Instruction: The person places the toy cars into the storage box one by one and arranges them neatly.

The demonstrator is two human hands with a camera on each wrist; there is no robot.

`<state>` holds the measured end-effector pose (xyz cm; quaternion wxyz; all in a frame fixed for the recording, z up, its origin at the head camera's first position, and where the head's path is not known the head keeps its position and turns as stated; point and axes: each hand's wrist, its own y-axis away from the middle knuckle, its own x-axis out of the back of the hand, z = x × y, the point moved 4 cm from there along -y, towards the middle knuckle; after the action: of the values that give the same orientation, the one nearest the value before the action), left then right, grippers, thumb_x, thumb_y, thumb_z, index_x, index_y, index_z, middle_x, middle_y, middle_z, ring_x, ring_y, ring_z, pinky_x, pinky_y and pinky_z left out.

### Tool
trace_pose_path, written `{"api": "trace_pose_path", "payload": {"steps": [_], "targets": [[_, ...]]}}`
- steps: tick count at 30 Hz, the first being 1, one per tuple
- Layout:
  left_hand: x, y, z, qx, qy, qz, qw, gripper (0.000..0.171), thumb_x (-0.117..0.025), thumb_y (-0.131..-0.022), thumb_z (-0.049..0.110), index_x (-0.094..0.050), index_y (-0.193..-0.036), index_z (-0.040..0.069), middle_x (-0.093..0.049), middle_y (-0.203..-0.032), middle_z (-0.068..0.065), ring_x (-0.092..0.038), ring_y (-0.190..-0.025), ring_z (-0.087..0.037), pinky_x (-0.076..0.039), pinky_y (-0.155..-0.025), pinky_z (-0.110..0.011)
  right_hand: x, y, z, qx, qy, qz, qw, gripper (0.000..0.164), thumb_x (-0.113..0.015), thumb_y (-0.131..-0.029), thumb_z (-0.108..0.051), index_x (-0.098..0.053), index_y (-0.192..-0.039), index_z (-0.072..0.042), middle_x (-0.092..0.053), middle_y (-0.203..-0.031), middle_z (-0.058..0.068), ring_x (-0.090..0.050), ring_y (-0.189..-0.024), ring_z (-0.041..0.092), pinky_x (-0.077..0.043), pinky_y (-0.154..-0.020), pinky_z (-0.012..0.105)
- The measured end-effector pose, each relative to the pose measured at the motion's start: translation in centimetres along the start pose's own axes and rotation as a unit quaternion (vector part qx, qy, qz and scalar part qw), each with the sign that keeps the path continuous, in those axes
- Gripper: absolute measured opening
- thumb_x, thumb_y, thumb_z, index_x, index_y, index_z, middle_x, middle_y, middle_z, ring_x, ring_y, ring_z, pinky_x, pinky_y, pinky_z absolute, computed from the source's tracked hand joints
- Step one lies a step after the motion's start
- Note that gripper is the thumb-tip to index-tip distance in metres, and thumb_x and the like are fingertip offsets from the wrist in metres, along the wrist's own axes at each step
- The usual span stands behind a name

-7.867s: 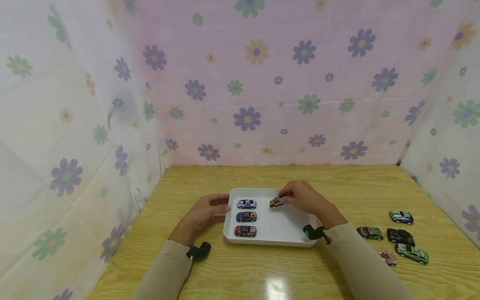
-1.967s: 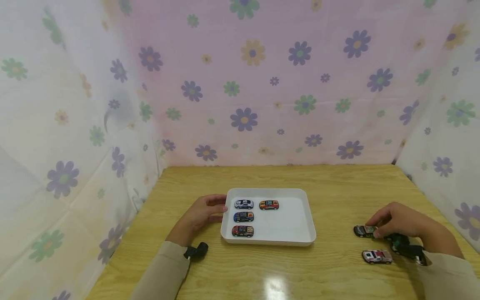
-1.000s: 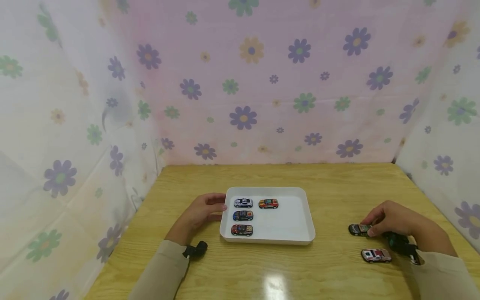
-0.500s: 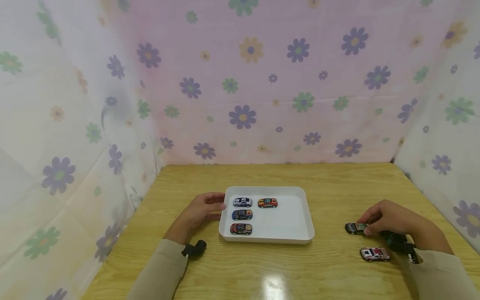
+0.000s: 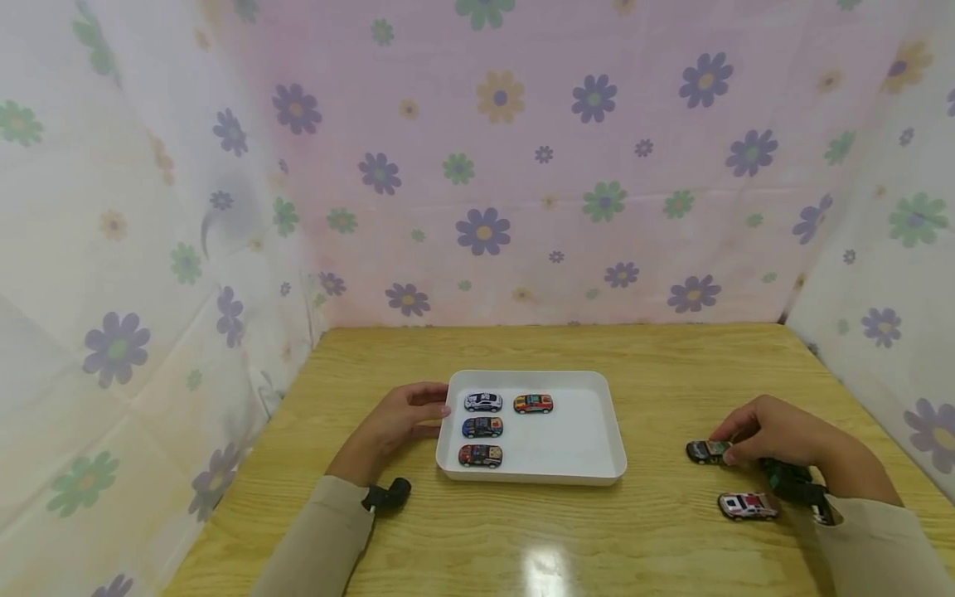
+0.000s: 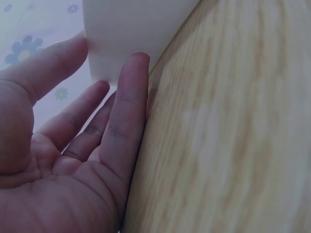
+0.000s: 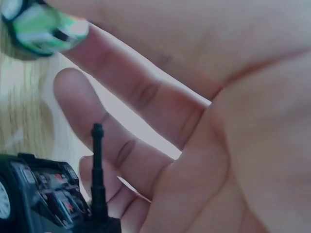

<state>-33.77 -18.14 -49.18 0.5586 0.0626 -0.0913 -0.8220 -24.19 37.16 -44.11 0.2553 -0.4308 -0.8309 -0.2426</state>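
My left hand (image 5: pixel 399 421) rests at the left wall of a white tray (image 5: pixel 613 431). In the left wrist view its fairly straight fingers (image 6: pixel 127 97) touch the tray's corner. Inside the tray are a white toy car (image 5: pixel 482 402), a blue one (image 5: pixel 482 427), a red one (image 5: pixel 480 455) and an orange one (image 5: pixel 533 404). To the right, my right hand (image 5: pixel 783 435) pinches a dark toy car with green markings (image 5: pixel 703 452) by its rear end, low over the table. The right wrist view has its green body (image 7: pixel 46 29) between thumb and index finger.
A white and red toy car (image 5: pixel 748 506) lies in front of my right hand. A black toy car (image 7: pixel 48 194) shows below the fingers in the right wrist view. The wooden table (image 5: pixel 418 531) is bounded by flowered cloth (image 5: pixel 522 182) behind and at both sides.
The right hand has placed the orange car in the tray's back row, then gone right to the dark green-marked car and shifted it slightly left. The left hand stays at the tray.
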Motion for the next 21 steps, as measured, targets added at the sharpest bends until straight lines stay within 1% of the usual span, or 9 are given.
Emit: {"api": "trace_pose_path", "payload": {"steps": [5, 11, 17, 21], "targets": [[-0.1, 0.1, 0.0, -0.001, -0.002, 0.002, 1.0000, 0.052, -0.075, -0.095, 0.009, -0.059, -0.143, 0.005, -0.060, -0.144, -0.016, -0.067, -0.119, -0.027, -0.062, -0.093, -0.045, 0.0, -0.1, 0.1, -0.006, 0.013, 0.018, 1.000, 0.028, -0.076, -0.095, -0.017, -0.076, -0.119, -0.003, -0.078, -0.111, 0.012, -0.072, -0.090, 0.005, -0.062, -0.069, 0.028], [-0.1, 0.1, 0.0, -0.002, -0.004, 0.001, 1.0000, 0.050, -0.075, -0.095, 0.009, -0.059, -0.143, 0.005, -0.061, -0.143, -0.016, -0.067, -0.119, -0.026, -0.062, -0.093, -0.044, 0.0, -0.2, -0.4, 0.012, 0.033, 0.032, 0.999, 0.030, -0.075, -0.096, -0.019, -0.075, -0.120, -0.002, -0.078, -0.107, 0.009, -0.072, -0.089, 0.006, -0.061, -0.068, 0.029], [0.0, 0.3, 0.1, -0.001, -0.003, 0.002, 1.0000, 0.051, -0.077, -0.094, 0.011, -0.060, -0.141, 0.005, -0.063, -0.140, -0.016, -0.068, -0.117, -0.026, -0.062, -0.092, -0.044, 0.3, -0.2, -1.0, 0.003, 0.056, 0.056, 0.997, 0.030, -0.076, -0.096, -0.025, -0.076, -0.120, -0.008, -0.077, -0.109, 0.004, -0.071, -0.087, 0.006, -0.060, -0.069, 0.027], [0.0, 0.3, 0.0, -0.003, -0.006, 0.004, 1.0000, 0.051, -0.077, -0.094, 0.012, -0.060, -0.141, 0.004, -0.063, -0.139, -0.017, -0.069, -0.115, -0.026, -0.063, -0.092, -0.044, 0.4, -0.4, -1.9, 0.031, 0.078, 0.067, 0.994, 0.026, -0.076, -0.096, -0.026, -0.077, -0.118, -0.013, -0.077, -0.110, 0.003, -0.071, -0.088, 0.006, -0.059, -0.068, 0.028]]}}
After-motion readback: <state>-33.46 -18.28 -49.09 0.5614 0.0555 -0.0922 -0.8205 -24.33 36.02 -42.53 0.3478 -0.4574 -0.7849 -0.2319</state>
